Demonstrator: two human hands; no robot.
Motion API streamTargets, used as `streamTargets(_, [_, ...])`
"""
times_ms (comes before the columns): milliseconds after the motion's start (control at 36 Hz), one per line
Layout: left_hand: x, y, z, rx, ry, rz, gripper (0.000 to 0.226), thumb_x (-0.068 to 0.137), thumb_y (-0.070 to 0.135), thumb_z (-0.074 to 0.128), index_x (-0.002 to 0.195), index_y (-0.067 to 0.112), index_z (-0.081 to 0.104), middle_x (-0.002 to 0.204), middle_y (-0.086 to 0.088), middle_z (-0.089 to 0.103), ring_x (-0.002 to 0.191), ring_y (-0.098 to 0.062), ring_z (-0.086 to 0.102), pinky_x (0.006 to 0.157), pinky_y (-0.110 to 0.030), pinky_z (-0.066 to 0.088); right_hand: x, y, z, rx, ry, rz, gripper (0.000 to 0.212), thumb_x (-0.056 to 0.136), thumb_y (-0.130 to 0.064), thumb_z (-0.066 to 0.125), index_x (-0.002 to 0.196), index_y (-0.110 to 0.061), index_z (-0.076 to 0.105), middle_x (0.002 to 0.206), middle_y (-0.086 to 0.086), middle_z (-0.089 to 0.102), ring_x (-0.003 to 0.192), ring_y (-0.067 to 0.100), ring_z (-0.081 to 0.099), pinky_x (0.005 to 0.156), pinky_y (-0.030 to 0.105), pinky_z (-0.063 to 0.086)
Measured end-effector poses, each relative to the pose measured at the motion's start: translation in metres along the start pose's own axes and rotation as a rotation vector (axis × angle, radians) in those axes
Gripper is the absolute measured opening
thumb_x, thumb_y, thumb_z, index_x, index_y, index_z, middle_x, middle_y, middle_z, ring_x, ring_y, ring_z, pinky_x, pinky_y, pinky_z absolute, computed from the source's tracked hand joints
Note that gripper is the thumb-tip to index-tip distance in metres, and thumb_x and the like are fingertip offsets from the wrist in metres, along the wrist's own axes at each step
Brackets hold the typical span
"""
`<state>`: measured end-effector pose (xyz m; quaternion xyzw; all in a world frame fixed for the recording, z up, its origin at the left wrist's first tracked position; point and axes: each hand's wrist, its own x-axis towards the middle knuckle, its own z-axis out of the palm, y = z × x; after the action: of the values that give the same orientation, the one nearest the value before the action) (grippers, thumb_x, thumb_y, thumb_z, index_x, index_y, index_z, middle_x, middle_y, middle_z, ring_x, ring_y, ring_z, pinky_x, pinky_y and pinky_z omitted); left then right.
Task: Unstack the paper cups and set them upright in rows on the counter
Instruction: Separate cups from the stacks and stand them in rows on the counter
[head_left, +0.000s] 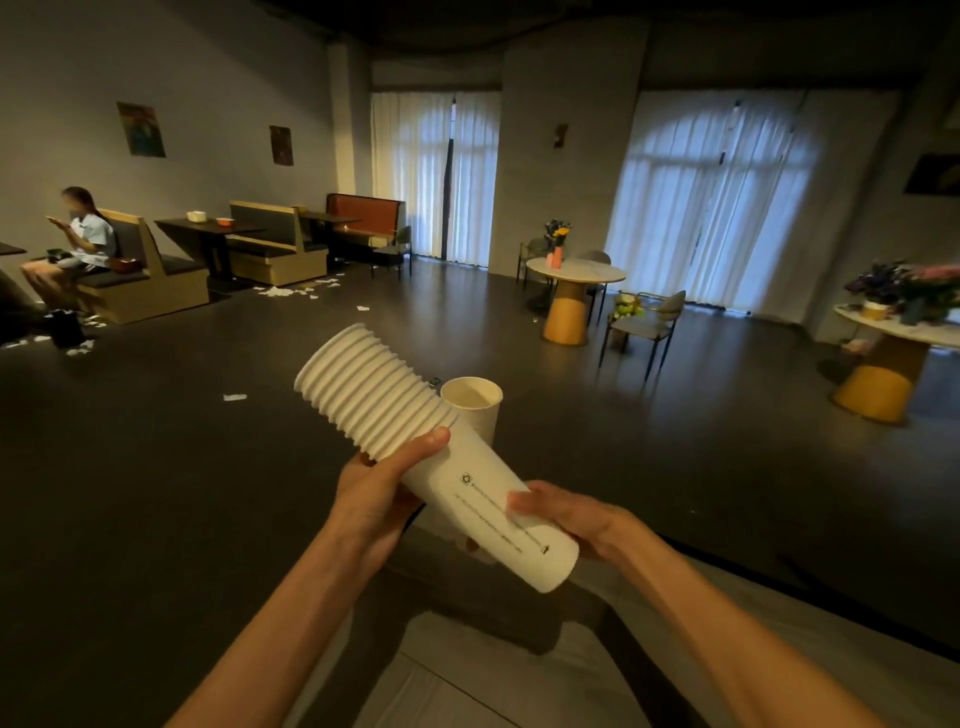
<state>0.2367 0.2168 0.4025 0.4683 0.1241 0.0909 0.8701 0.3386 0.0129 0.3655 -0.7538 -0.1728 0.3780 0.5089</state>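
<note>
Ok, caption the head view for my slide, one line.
Both hands hold a tilted stack of paper cups over the dark counter, one cup already standing upright.

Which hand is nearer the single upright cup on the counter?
Left. The left hand grips the stack just below the upright cup; the right hand holds the stack's base, farther off.

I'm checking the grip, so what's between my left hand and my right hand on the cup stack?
In the head view, only the bottom cup's printed side lies between the left hand and right hand; both hold the cup stack.
</note>
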Motion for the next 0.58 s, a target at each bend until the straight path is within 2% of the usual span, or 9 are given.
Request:
streamTargets(28, [0.001, 0.001, 0.002, -0.006, 0.01, 0.003, 0.077, 0.048, 0.011, 0.096, 0.117, 0.015, 0.062, 0.12, -0.015, 0.071, 0.111, -0.033, 0.069, 0.099, -0.054, 0.054, -0.004, -0.004, 0.0, -0.043, -0.016, -0.009, 0.079, 0.064, -0.058, 0.081, 0.125, -0.016, 0.053, 0.123, 0.012, 0.065, 0.113, 0.026, 0.065, 0.099, 0.04, 0.052])
streamTargets(83, [0.0, -0.001, 0.009, 0.024, 0.015, 0.036, 0.093, 0.036, 0.022, 0.099, 0.121, 0.012, 0.064, 0.118, -0.014, 0.073, 0.108, -0.032, 0.071, 0.094, -0.051, 0.057, -0.015, -0.008, 0.0, -0.083, -0.022, -0.035, 0.045, 0.074, -0.039, 0.079, 0.109, -0.021, 0.057, 0.11, 0.003, 0.068, 0.1, 0.016, 0.067, 0.091, 0.033, 0.055])
streamTargets(139, [-0.004, 0.0, 0.015, 0.125, 0.003, 0.107, 0.094, 0.034, 0.027, 0.098, 0.122, 0.011, 0.066, 0.113, -0.01, 0.076, 0.105, -0.027, 0.073, 0.081, -0.039, 0.062, -0.024, -0.009, -0.004, -0.114, 0.002, -0.074, 0.052, 0.064, -0.042, 0.078, 0.109, -0.022, 0.061, 0.108, -0.002, 0.07, 0.1, 0.013, 0.068, 0.086, 0.029, 0.057])
streamTargets(194, [-0.008, 0.003, 0.021, 0.204, -0.009, 0.177, 0.086, 0.038, 0.021, 0.101, 0.117, 0.012, 0.069, 0.107, -0.005, 0.077, 0.1, -0.02, 0.074, 0.069, -0.024, 0.06, -0.027, -0.008, -0.006, -0.133, 0.023, -0.119, 0.062, 0.058, -0.044, 0.079, 0.114, -0.023, 0.063, 0.112, -0.003, 0.07, 0.108, 0.015, 0.067, 0.088, 0.029, 0.056])
streamTargets(333, [-0.016, 0.013, 0.037, 0.298, 0.032, 0.341, 0.071, 0.037, 0.028, 0.092, 0.104, 0.018, 0.071, 0.094, 0.006, 0.078, 0.085, -0.003, 0.074, 0.06, -0.012, 0.055, -0.031, -0.012, -0.001, -0.321, 0.194, -0.265, 0.057, 0.069, -0.03, 0.089, 0.119, -0.036, 0.061, 0.118, -0.01, 0.065, 0.113, 0.007, 0.06, 0.09, 0.027, 0.055])
streamTargets(417, [-0.012, 0.018, 0.039, 0.281, 0.133, 0.385, 0.082, 0.029, 0.039, 0.093, 0.106, 0.022, 0.069, 0.099, 0.008, 0.077, 0.089, -0.005, 0.074, 0.069, -0.019, 0.058, -0.024, -0.005, 0.0, -0.364, 0.342, -0.334, 0.07, 0.06, -0.036, 0.094, 0.121, -0.04, 0.06, 0.119, -0.015, 0.064, 0.114, 0.004, 0.058, 0.092, 0.031, 0.055])
streamTargets(500, [-0.006, 0.031, 0.034, 0.162, 0.227, 0.418, 0.09, 0.026, 0.045, 0.096, 0.108, 0.024, 0.065, 0.109, 0.005, 0.073, 0.1, -0.01, 0.071, 0.091, -0.035, 0.059, -0.016, 0.009, 0.0, -0.396, 0.491, -0.276, 0.077, 0.054, -0.035, 0.096, 0.121, -0.038, 0.057, 0.116, -0.019, 0.06, 0.109, 0.002, 0.055, 0.091, 0.028, 0.051])
streamTargets(583, [-0.004, 0.05, 0.024, 0.069, 0.26, 0.445, 0.09, 0.027, 0.047, 0.094, 0.108, 0.029, 0.059, 0.118, 0.004, 0.068, 0.111, -0.014, 0.066, 0.1, -0.044, 0.055, 0.0, 0.036, -0.003, -0.331, 0.631, -0.193, 0.086, 0.051, -0.038, 0.096, 0.126, -0.031, 0.055, 0.118, -0.013, 0.059, 0.11, 0.009, 0.055, 0.087, 0.027, 0.049])
